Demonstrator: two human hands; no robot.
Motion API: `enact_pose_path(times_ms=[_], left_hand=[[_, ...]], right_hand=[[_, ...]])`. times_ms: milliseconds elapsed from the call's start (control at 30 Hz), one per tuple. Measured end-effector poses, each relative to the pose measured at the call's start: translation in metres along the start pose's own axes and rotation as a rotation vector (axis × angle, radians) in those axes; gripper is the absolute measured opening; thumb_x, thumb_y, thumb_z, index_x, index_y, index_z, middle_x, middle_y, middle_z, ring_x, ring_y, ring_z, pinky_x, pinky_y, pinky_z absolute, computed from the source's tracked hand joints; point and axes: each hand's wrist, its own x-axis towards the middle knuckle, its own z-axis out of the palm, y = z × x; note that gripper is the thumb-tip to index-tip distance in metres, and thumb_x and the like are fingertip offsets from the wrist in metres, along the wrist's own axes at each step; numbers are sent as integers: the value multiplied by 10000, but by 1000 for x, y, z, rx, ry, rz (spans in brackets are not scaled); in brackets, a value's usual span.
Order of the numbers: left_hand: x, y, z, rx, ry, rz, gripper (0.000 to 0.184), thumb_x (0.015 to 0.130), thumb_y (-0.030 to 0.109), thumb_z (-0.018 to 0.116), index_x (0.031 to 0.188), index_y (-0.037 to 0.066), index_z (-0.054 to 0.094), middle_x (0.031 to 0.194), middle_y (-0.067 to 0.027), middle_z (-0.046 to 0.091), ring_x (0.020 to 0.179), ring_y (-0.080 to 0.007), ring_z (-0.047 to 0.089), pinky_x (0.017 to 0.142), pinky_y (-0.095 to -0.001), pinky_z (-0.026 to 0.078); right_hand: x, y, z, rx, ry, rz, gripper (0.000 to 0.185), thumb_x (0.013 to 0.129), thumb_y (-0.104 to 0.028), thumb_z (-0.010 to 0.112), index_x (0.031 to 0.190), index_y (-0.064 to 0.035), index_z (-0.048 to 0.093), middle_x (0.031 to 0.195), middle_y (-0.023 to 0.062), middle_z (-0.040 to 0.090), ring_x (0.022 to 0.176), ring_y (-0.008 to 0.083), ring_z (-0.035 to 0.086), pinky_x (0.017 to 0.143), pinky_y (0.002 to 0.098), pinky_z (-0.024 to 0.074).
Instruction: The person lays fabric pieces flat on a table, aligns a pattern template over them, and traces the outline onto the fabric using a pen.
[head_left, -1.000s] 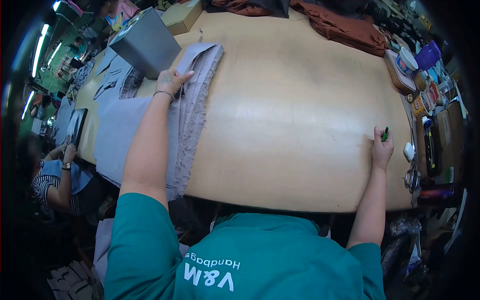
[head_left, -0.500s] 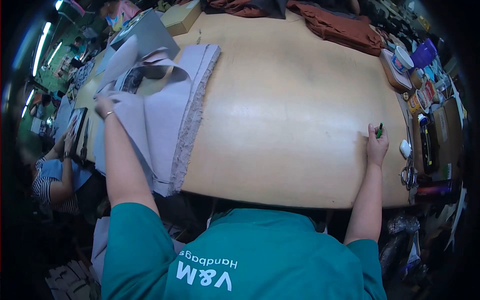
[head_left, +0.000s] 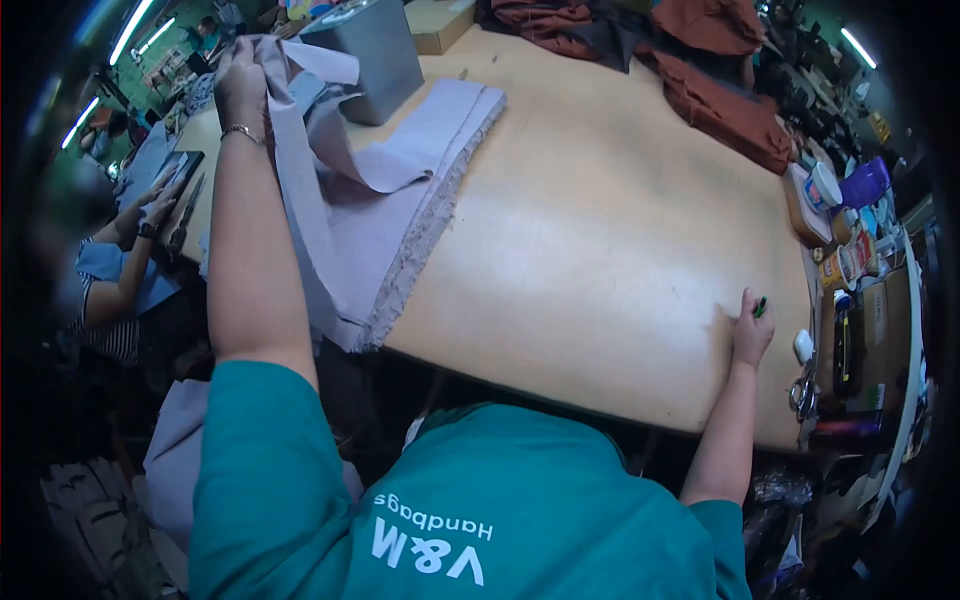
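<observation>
My left hand (head_left: 243, 88) is raised at the upper left, its fingers closed on the edge of a grey fabric sheet. That sheet hangs down in folds over a stack of grey fabric (head_left: 400, 240) with a frayed right edge. Just behind the folds stands a grey metal box (head_left: 375, 60). At the right side of the table, my right hand (head_left: 752, 330) is closed around a green pen (head_left: 761, 307), its wrist near the tabletop.
The wooden table (head_left: 580, 230) bears brown fabric (head_left: 720, 110) at the back. Scissors (head_left: 801, 390), a white oval object (head_left: 803, 346) and tubs (head_left: 822, 186) line its right edge. At far left a co-worker's hands (head_left: 158, 205) are near a dark flat object.
My left hand has lifted the fabric sheet off the stack's right part, swinging it left and then up and away. My right hand keeps the pen. The whole view has turned slightly.
</observation>
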Motion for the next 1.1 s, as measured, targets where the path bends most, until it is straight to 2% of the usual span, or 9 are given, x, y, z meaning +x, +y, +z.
enact_pose_path(times_ms=[67,167,267,400,500,567,700,867,1100], left_hand=[[-21,40,-3,-29,-142,284,223,851,199,429,932,32,552,822,-81,581,814,-208,545,728,-298,425],[-65,58,10,-597,-514,-162,215,858,198,446,930,23,548,872,-57,574,817,-134,530,738,-239,401],[-124,87,15,-939,-721,-417,112,831,139,486,849,46,544,775,-28,564,761,-82,533,685,-200,408],[-180,75,18,-1003,-1029,-278,172,858,197,470,866,45,548,874,-31,578,784,-77,531,687,-200,420],[-149,25,-11,-758,-858,-236,217,859,242,474,809,62,584,834,-24,594,758,-67,517,680,-220,422],[-109,-61,-30,2,-351,36,252,852,170,401,826,17,600,750,-126,602,710,-251,579,676,-310,445],[-108,-200,-87,1117,-800,-248,495,844,455,278,1235,169,376,1287,-113,340,1216,-288,261,929,-534,244],[-133,-150,-92,1132,-703,-467,505,822,522,263,1286,323,253,1383,-18,144,1264,-333,84,875,-690,95],[-124,-217,-89,1162,-698,-308,551,803,557,284,1263,256,325,1337,-124,235,1223,-366,196,883,-639,198]], right_hand=[[-10,-37,0,242,-115,31,314,788,-209,591,596,-51,400,553,-31,353,527,73,316,466,229,300],[-38,-127,28,538,-461,-9,227,764,-154,618,637,-58,457,562,-51,406,522,67,385,473,212,338],[-72,-244,49,798,-827,-212,454,686,-220,689,1015,9,477,1010,115,482,949,146,467,652,274,440],[-82,-284,137,786,-724,-190,320,695,-158,653,937,10,527,844,81,551,754,162,523,639,280,436],[-75,-273,145,975,-764,103,187,723,-45,580,900,9,556,764,40,567,668,107,518,601,239,424],[-59,-251,131,1221,-701,330,219,743,-9,555,960,8,536,845,49,558,715,120,524,631,244,423],[-9,-160,86,1060,-654,342,260,732,-23,553,983,31,515,884,99,568,772,176,553,715,283,443],[55,38,-14,236,-548,530,353,654,-7,566,1001,41,515,893,120,579,765,220,567,701,335,452],[47,85,-79,2,-352,283,337,669,-133,641,944,38,547,853,102,598,768,197,557,728,291,417]])
